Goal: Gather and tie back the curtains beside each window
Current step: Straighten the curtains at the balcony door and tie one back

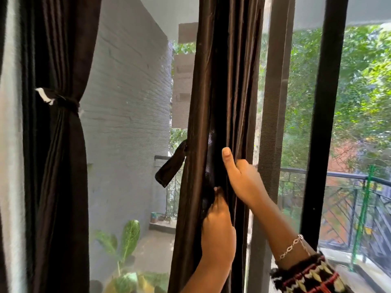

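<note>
Curtain (213,81) folds, left hand (218,227) and right hand (243,182) both tight around them, window frame (273,102) just beside.

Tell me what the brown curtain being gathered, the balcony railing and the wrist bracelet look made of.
The dark brown pleated curtain: woven fabric, probably satin-like synthetic, given the sheen along its folds. The black balcony railing: painted metal, judging by thin rigid bars. The silvery chain bracelet: likely metal, with shiny links.
</note>
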{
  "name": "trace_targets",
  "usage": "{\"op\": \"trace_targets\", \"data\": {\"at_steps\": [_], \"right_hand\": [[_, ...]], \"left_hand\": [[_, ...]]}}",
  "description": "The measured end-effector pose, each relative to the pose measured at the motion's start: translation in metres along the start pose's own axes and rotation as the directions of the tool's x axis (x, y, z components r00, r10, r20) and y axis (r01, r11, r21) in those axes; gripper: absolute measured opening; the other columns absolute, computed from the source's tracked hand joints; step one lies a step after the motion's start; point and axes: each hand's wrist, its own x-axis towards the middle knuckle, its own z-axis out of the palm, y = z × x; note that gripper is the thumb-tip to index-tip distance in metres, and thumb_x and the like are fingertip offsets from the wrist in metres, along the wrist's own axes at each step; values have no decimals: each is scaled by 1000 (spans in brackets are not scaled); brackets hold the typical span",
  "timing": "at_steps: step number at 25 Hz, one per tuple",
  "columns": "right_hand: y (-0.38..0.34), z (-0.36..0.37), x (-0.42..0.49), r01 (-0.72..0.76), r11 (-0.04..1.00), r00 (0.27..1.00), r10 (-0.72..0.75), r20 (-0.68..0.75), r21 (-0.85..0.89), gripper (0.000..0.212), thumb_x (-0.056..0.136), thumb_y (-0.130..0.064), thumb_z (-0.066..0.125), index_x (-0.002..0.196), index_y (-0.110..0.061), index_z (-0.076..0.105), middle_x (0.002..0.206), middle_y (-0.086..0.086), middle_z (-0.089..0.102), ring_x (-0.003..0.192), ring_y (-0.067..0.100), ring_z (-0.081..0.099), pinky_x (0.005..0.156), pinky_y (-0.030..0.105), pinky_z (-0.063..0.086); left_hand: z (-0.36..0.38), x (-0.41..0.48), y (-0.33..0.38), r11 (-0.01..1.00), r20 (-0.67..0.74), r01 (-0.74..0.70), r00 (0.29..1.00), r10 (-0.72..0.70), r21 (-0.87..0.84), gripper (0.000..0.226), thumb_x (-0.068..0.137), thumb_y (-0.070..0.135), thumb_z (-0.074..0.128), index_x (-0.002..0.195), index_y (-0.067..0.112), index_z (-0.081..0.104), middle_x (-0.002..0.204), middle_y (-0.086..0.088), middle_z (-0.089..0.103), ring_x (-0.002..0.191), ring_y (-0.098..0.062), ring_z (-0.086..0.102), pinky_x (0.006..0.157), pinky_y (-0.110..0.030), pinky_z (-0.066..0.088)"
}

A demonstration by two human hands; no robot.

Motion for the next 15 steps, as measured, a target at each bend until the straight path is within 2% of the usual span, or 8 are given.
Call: {"op": "trace_targets", "data": {"at_steps": [1,3,5,7,9,10,13,15], "right_hand": [[1,4,-2,12,1000,1000,-12,9,-19,63,75,-73,22,53,-15,32,55,1,43,57,24,47,50,31,29],[5,12,-3,28,996,1000,-28,9,-90,53,88,-58,33,55,-17,29,54,0,37,58,26,44,54,31,31],[8,18,-2,2,994,1000,-4,-15,-107,48,95,-46,33,57,-19,29,55,1,38,63,28,47,58,33,34],[10,21,0,-11,995,999,7,-34,-101,46,97,-42,33,59,-16,33,59,5,47,68,31,53,60,32,34],[11,23,1,2,993,999,-7,-44,-114,45,97,-42,33,59,-17,33,60,3,48,67,28,51,59,29,32],[11,25,1,6,993,999,-11,-47,-122,45,97,-42,32,59,-19,32,58,0,44,65,26,49,58,29,30],[11,28,1,5,991,999,-11,-41,-136,43,97,-44,31,59,-22,30,57,-1,41,57,21,45,52,29,29],[11,29,2,15,992,999,-21,-41,-123,44,97,-43,31,59,-22,30,56,-1,42,51,18,43,46,28,27]], "left_hand": [[0,1,0,1000,13,3,1000,-3,11,60,94,2,36,148,23,16,126,-2,58,107,-14,61,89,-21,46],[0,3,-1,999,44,26,999,-25,-32,59,94,1,34,147,23,19,131,-1,55,112,-14,57,92,-20,44],[-2,0,-2,991,62,1,998,7,-133,67,93,-3,33,148,26,10,151,3,31,135,-14,36,104,-18,34],[-3,-13,-4,971,-110,-190,979,175,-147,72,90,-2,33,147,30,2,156,5,6,144,-16,7,111,-21,25],[-4,-26,-5,922,-356,-379,875,329,-79,62,87,9,39,145,15,17,153,-8,19,143,-23,11,114,-36,26],[-6,-28,-7,908,-441,-417,822,360,-35,59,85,13,43,141,9,24,149,-13,26,143,-24,14,115,-42,23],[-27,-13,-13,949,-595,-312,773,220,-53,64,83,23,51,139,5,24,148,-16,27,141,-26,17,117,-42,6],[-34,-1,-23,966,-549,-236,824,139,-110,72,84,23,58,143,10,18,151,-13,24,141,-23,18,118,-38,7]]}}
